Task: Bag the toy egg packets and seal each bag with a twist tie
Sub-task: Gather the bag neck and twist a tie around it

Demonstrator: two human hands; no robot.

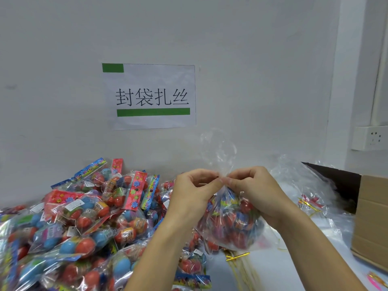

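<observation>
A clear plastic bag (231,223) full of toy egg packets hangs above the table at centre right. Its neck is gathered, and the loose top (218,152) fans out above my hands. My left hand (195,192) and my right hand (249,185) both pinch the gathered neck from either side, fingertips almost meeting. Any twist tie at the neck is hidden by my fingers. A big heap of toy egg packets (79,223) with red and blue eggs covers the table on the left. Gold twist ties (237,256) lie on the table under the bag.
An open cardboard box (369,217) stands at the right edge. Empty clear bags (298,181) are piled behind my right hand, with more gold ties (310,206) among them. A paper sign (150,95) is on the wall, a wall socket (370,137) at right.
</observation>
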